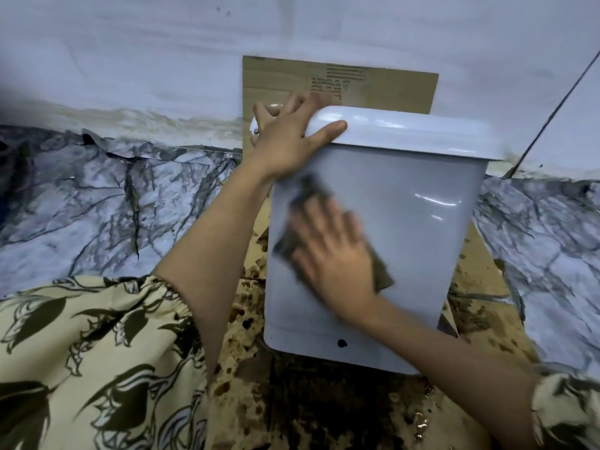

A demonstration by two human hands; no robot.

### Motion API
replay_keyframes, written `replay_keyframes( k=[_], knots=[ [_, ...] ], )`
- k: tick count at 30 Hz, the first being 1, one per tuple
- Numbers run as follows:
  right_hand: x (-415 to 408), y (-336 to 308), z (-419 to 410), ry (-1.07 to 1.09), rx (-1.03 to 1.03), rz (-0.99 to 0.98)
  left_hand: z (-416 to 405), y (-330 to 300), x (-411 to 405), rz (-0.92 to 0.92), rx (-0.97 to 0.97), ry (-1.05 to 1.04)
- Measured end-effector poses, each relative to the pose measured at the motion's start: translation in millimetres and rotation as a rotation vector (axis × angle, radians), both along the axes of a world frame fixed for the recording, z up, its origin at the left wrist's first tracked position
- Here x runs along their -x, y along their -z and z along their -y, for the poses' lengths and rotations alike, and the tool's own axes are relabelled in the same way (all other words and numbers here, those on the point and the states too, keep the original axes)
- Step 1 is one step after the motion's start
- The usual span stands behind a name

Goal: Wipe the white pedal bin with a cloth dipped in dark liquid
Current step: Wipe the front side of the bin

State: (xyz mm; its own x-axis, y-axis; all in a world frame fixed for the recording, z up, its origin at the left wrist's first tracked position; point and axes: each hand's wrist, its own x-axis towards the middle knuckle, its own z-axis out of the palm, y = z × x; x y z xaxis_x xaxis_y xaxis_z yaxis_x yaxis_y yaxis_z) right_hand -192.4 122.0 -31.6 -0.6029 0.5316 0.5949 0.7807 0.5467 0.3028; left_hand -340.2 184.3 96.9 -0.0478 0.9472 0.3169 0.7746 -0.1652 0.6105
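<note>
On stained brown cardboard (pixel 324 414) spread over a marble-patterned floor (pixel 97 206), a white pedal bin (pixel 406 206) lies tipped toward the viewer, its broad smooth side facing up and its lid (pixel 406 128) at the far end near a pale wall (pixel 130 43). Motion blur softens the middle of the view, so the edges of the right hand (pixel 334 254) and the cloth (pixel 381 274) beneath it are hard to make out. Most of the dark, olive-brown cloth is hidden under the palm; only ragged corners show above the fingertips and beside the wrist. That hand lies flat with fingers spread and straight, pressing the cloth against the bin's side. The left hand (pixel 289 138) grips the lid's near left corner: its thumb rests along the lid's front edge while the fingers curl over the top and out of sight behind it. A small round white part pokes out just past this hand, mostly covered. The bin's far right corner blocks the wall's base. A dark spot (pixel 342 343) marks the bin near its lower edge. Both forearms emerge from cream sleeves (pixel 81 352) printed with dark leaves, cut off by the frame
</note>
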Motion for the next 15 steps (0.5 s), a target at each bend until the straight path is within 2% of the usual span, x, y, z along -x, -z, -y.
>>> replay_keyframes(
  k=[2, 3, 4, 5, 8, 9, 13, 15],
  knots=[
    [1.6, 22.5, 21.2, -0.293, 0.008, 0.472, 1.3, -0.3, 2.5, 0.028, 0.010, 0.018],
    [-4.4, 28.0, 23.2, -0.351, -0.001, 0.606, 2.1, 0.2, 3.5, 0.023, 0.009, 0.024],
    [-10.4, 28.8, 19.6, -0.354, -0.026, 0.622, 2.7, 0.8, 4.3, 0.013, 0.006, 0.029],
    [-13.9, 25.1, 13.0, -0.321, -0.031, 0.540, 2.6, 0.9, 4.9, 0.009, 0.004, 0.029],
    [-15.2, -9.2, -15.9, -0.138, 0.012, 0.120, 0.0, -1.5, 3.4, 0.005, 0.020, 0.013],
    [-15.7, -22.1, -25.3, -0.080, -0.008, 0.046, -0.6, -2.1, 1.9, -0.008, 0.027, 0.012],
    [1.1, -28.8, -26.9, 0.023, -0.026, -0.051, -1.1, -1.1, 2.3, -0.013, 0.021, 0.004],
    [4.8, -2.1, -7.9, -0.054, 0.018, 0.035, -0.1, -1.0, 1.9, 0.006, 0.024, -0.002]
  ],
)
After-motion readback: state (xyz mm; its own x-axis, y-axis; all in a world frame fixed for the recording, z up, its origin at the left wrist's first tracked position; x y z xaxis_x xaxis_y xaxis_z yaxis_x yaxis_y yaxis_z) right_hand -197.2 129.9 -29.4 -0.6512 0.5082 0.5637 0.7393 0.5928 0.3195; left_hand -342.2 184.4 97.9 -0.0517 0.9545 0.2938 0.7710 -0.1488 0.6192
